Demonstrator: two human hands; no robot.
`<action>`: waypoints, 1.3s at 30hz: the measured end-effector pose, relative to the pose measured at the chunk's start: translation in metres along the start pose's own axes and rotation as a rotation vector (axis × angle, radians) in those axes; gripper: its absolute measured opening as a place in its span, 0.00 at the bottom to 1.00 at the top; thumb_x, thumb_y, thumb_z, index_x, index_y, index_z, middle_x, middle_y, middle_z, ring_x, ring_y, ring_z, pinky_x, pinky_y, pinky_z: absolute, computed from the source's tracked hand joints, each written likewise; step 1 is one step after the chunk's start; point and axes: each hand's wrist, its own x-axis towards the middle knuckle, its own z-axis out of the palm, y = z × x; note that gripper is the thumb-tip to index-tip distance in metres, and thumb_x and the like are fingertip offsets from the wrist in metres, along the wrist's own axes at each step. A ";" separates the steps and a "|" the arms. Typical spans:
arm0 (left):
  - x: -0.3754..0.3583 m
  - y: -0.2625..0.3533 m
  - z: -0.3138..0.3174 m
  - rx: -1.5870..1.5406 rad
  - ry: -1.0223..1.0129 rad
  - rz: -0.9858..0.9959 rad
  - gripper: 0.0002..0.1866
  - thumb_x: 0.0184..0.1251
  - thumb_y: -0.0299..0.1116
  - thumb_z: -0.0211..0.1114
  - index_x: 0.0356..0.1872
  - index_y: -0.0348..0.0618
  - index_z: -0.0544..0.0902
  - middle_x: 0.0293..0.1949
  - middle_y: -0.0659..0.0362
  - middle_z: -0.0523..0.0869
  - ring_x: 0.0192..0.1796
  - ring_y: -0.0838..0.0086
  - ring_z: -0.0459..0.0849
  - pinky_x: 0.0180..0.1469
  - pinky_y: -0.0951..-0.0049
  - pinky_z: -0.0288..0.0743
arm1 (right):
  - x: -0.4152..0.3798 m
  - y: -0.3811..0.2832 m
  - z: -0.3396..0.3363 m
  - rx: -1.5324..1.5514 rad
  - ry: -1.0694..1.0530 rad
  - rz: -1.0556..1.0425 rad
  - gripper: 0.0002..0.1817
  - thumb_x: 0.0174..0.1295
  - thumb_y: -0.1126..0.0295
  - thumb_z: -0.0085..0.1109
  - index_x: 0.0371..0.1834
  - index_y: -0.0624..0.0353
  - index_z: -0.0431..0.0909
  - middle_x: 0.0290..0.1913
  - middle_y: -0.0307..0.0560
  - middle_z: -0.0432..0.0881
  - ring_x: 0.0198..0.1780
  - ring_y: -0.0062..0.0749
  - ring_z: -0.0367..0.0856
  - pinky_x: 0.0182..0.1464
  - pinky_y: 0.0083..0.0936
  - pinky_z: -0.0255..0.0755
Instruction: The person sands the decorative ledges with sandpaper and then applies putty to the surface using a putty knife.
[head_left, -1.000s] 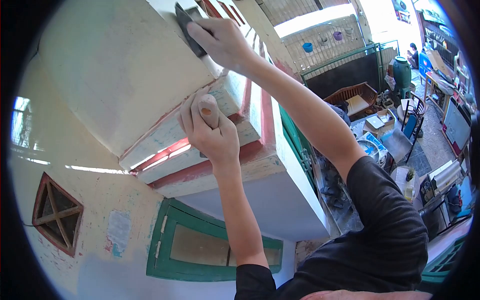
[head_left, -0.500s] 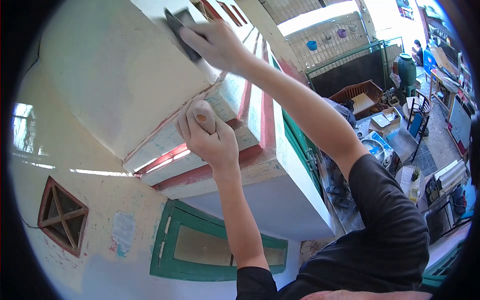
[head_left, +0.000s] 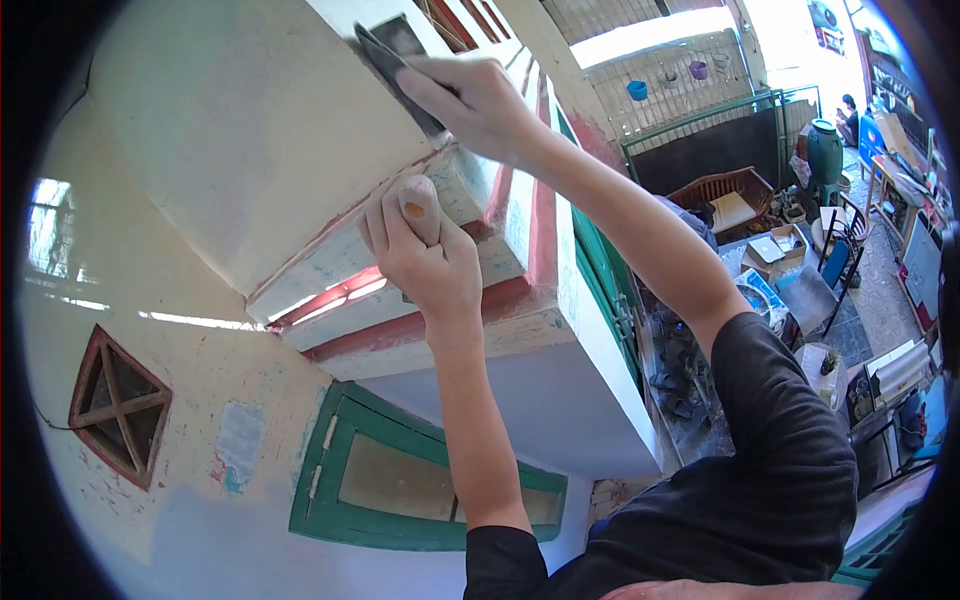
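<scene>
My right hand (head_left: 475, 105) is closed on a folded, dark grey sheet of sandpaper (head_left: 385, 75). The sheet lies along the edge where the pale ceiling surface (head_left: 240, 130) meets the white beam face. Lower down, my left hand (head_left: 420, 255) grips a tool with a rounded, paint-smeared handle (head_left: 420, 205), its butt showing a worn brown spot. The rest of that tool is mostly hidden behind the fingers. This hand sits in front of the stepped ledge (head_left: 500, 260), which has white, cream and red bands with patchy, worn paint.
Below the ledge is a green-framed window (head_left: 400, 500). A diamond-shaped vent (head_left: 120, 405) is set in the scuffed wall at left. Far below on the right stand a green barrel (head_left: 824, 155), a wooden crib-like frame (head_left: 745, 195) and cluttered tables. Another person (head_left: 848, 120) is in the distance.
My right hand and the sandpaper have shifted slightly right and down along the edge. My left hand keeps its grip near the same spot. The view has tilted a little.
</scene>
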 end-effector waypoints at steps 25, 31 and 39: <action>0.004 0.000 -0.002 0.023 -0.014 0.051 0.13 0.59 0.13 0.57 0.45 0.28 0.80 0.45 0.44 0.81 0.52 0.43 0.78 0.60 0.47 0.71 | 0.032 0.007 0.006 -0.099 0.013 -0.054 0.16 0.79 0.61 0.59 0.47 0.66 0.86 0.27 0.45 0.84 0.28 0.21 0.73 0.35 0.24 0.73; 0.000 -0.003 0.000 0.023 0.007 0.071 0.13 0.59 0.14 0.58 0.46 0.28 0.80 0.44 0.44 0.81 0.52 0.43 0.78 0.59 0.46 0.71 | 0.024 0.003 0.003 0.037 -0.033 -0.018 0.18 0.79 0.60 0.58 0.53 0.67 0.88 0.29 0.48 0.86 0.31 0.21 0.79 0.39 0.23 0.76; 0.006 -0.001 0.000 0.050 -0.012 0.080 0.11 0.61 0.15 0.58 0.45 0.27 0.80 0.43 0.43 0.81 0.51 0.41 0.79 0.58 0.46 0.71 | 0.029 0.010 0.014 0.046 0.108 -0.070 0.15 0.75 0.59 0.60 0.44 0.61 0.88 0.25 0.54 0.80 0.24 0.43 0.76 0.37 0.34 0.77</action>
